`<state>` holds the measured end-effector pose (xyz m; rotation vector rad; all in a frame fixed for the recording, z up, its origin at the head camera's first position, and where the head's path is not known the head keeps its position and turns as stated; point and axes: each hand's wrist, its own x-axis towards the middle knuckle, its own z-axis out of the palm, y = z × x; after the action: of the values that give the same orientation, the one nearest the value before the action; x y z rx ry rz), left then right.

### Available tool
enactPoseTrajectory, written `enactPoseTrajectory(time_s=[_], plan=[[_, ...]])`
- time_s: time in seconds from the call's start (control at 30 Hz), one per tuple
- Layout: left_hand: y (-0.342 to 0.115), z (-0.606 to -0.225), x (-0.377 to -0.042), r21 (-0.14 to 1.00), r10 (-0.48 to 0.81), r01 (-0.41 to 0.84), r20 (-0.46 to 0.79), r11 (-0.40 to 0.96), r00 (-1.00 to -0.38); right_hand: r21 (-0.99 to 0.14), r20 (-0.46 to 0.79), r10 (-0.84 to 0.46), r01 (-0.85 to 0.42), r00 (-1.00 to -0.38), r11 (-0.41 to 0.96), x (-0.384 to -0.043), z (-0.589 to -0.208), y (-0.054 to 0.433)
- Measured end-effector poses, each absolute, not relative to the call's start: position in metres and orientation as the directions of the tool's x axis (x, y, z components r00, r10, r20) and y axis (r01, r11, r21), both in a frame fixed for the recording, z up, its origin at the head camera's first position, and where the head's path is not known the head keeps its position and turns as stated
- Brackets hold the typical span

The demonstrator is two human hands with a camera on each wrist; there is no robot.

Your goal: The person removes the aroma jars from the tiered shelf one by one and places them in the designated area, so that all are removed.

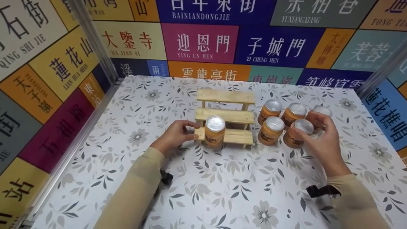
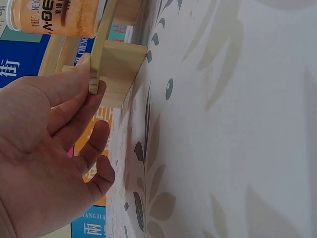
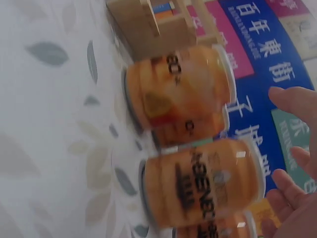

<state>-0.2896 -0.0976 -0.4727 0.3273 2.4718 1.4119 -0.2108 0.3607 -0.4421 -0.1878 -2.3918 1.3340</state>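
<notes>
My left hand (image 1: pixel 175 135) pinches the left end of the lowest step of a wooden three-step rack (image 1: pixel 224 97), thumb on top and fingertips beneath in the left wrist view. On that step stands an orange can (image 1: pixel 214 135) with a silver lid, upright. Its printed side also shows in the left wrist view. My right hand (image 1: pixel 326 140) is over the front right can (image 1: pixel 295 138) of a group, thumb and fingers spread apart. In the right wrist view a gap shows between the thumb and the nearest can (image 3: pixel 208 183); whether other fingers touch it I cannot tell.
Beside the rack on the right stand more upright cans, among them a front left can (image 1: pixel 270 135) and a back can (image 1: pixel 270 109). A leaf-patterned white cloth (image 1: pixel 222 194) covers the table. Coloured sign panels (image 1: pixel 200 43) rise behind and at both sides.
</notes>
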Motion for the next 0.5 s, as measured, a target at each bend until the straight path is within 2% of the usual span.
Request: enactPoseTrajectory(time_s=[0.23,0.5], plan=[[-0.099,-0.474,-0.290,0.864,0.329,0.065,-0.119,0.499,-0.937,-0.801,0.407,0.190,-0.249,-0.893,0.545,-0.205,-0.437,0.326],[-0.099,-0.474,-0.291,0.872,0.347,0.097,-0.087,0.480,-0.934,-0.794,0.423,0.089,-0.321,-0.902,0.517,-0.205,-0.438,0.301]])
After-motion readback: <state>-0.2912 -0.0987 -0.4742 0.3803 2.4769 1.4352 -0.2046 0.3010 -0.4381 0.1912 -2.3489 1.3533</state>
